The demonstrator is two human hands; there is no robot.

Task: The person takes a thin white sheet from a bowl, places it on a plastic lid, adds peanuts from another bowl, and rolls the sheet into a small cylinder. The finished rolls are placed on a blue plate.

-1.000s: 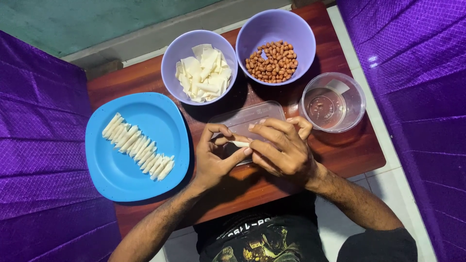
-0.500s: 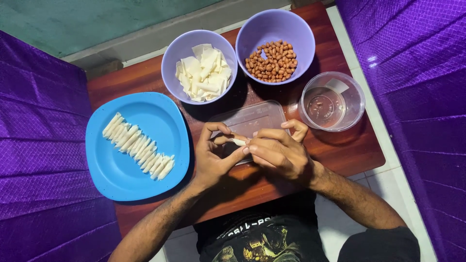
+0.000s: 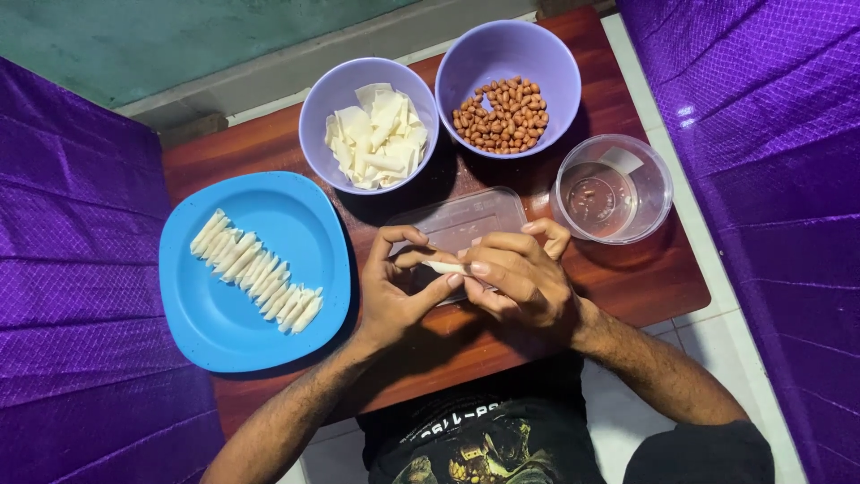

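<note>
Head view: a thin white pastry roll [image 3: 445,267] was pinched between the fingertips of the left hand [image 3: 394,291] and right hand [image 3: 520,282] — both closed on it — above a clear rectangular plastic lid [image 3: 461,220] on the wooden table [image 3: 645,278].

The left hand [image 3: 394,291] and right hand [image 3: 520,282] cover most of the small white roll [image 3: 445,267] pinched between them; only its middle shows. Beneath the hands, the near half of the clear flat lid [image 3: 461,220] is hidden. What lies in the clear round tub [image 3: 614,188], right of that lid, is too murky to tell.
</note>
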